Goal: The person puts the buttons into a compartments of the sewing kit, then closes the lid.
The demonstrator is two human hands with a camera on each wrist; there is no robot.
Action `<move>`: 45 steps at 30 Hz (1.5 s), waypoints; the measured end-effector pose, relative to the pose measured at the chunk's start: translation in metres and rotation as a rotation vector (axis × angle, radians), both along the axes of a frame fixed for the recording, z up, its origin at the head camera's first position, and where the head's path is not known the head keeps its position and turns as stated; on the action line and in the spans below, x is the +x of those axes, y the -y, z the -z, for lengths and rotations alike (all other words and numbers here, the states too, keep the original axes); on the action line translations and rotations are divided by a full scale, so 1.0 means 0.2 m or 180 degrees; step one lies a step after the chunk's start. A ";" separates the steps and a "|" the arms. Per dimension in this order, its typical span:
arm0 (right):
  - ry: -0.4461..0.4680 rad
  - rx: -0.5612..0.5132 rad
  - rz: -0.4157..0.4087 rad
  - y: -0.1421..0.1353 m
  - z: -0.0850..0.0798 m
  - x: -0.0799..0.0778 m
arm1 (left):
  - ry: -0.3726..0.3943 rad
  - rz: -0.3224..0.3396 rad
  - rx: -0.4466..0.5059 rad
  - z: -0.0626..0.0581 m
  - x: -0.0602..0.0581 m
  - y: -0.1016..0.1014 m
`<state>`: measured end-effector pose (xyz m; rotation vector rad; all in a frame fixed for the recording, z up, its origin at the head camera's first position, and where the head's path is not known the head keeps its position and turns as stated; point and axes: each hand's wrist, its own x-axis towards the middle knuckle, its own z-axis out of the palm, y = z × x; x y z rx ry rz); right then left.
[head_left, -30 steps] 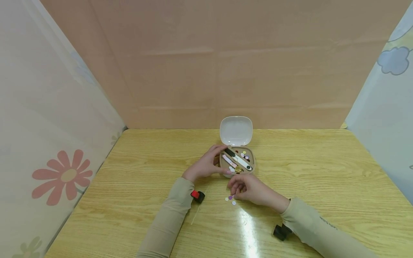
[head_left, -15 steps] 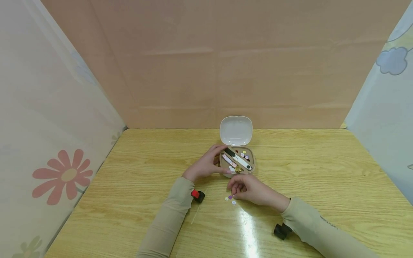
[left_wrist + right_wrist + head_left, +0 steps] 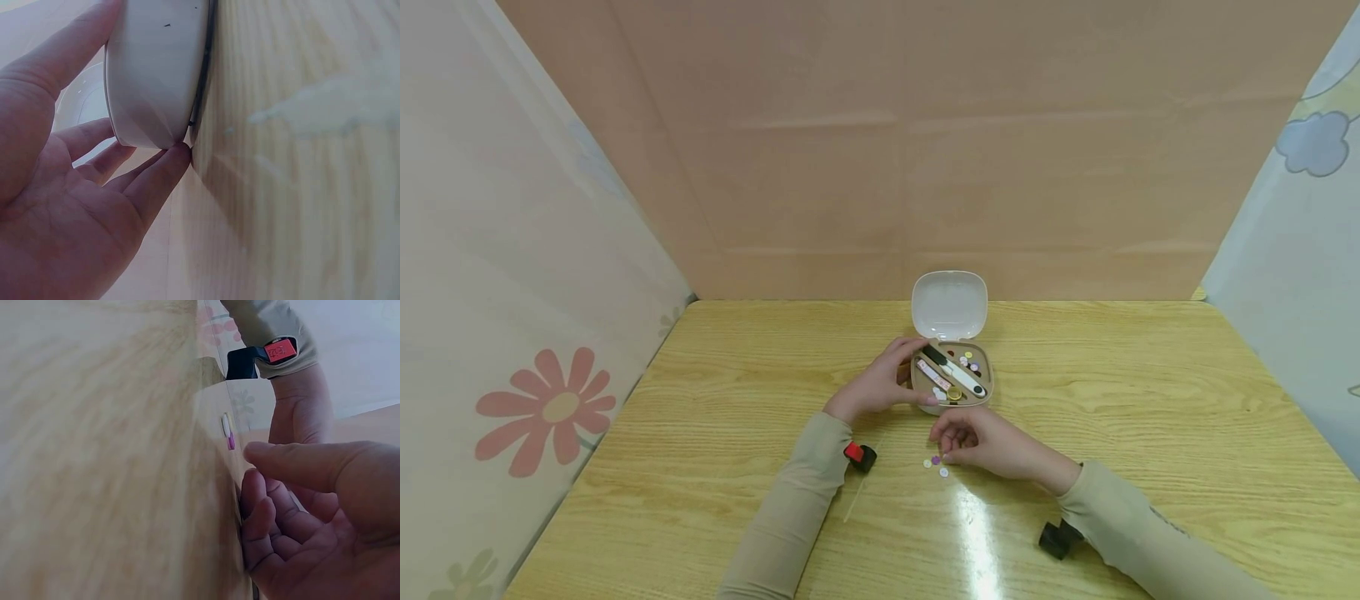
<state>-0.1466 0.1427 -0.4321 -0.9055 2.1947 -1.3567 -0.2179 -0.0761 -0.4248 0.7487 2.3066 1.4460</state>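
My left hand [image 3: 876, 385] grips the left side of an open sewing-kit box [image 3: 990, 385], thumb along its near side and fingers at its left. In the left wrist view those fingers reach the pale box wall [image 3: 153, 81]. A slim black-and-white tool [image 3: 958, 373], a pink-and-white strip [image 3: 932, 374] and a gold round piece [image 3: 953, 393] lie inside. My right hand [image 3: 988, 442] rests before the box, fingers loosely bent and thumb apart. Nothing shows between its fingertips. Beside the thumb lie a purple button [image 3: 936, 460] and white buttons [image 3: 943, 472].
The raised white lid [image 3: 950, 305] stands behind the box. Several small buttons [image 3: 967, 356] sit in its back right compartment. A thin pale strand [image 3: 855, 498] lies on the wooden table [image 3: 760, 375] by the left sleeve. A beige backdrop [image 3: 820, 167] rises at the far edge.
A pale button at the right thumb tip no longer shows clearly. The right forearm has shifted very slightly to the right. The left hand keeps its grip on the box.
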 end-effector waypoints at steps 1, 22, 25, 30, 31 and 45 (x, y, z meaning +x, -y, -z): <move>0.0021 -0.0017 -0.0002 0.00 0.00 0.00 | 0.0013 -0.0001 0.0007 0.00 0.00 0.00; 0.0176 -0.0164 -0.0054 -0.03 -0.03 0.02 | 0.0129 0.0094 0.0141 -0.16 0.09 0.00; 0.0237 -0.0187 -0.0054 -0.04 -0.03 0.03 | 0.0138 0.0085 0.0161 -0.16 0.09 0.00; 0.0310 -0.0177 -0.0025 -0.05 -0.03 0.03 | 0.0148 0.0083 0.0159 -0.16 0.09 -0.01; 0.0316 -0.0168 -0.0012 -0.05 -0.03 0.03 | 0.0143 0.0075 0.0147 -0.16 0.09 -0.01; 0.0142 -0.0245 0.0109 -0.09 -0.04 0.01 | 0.0016 0.0006 0.0001 0.00 0.00 0.00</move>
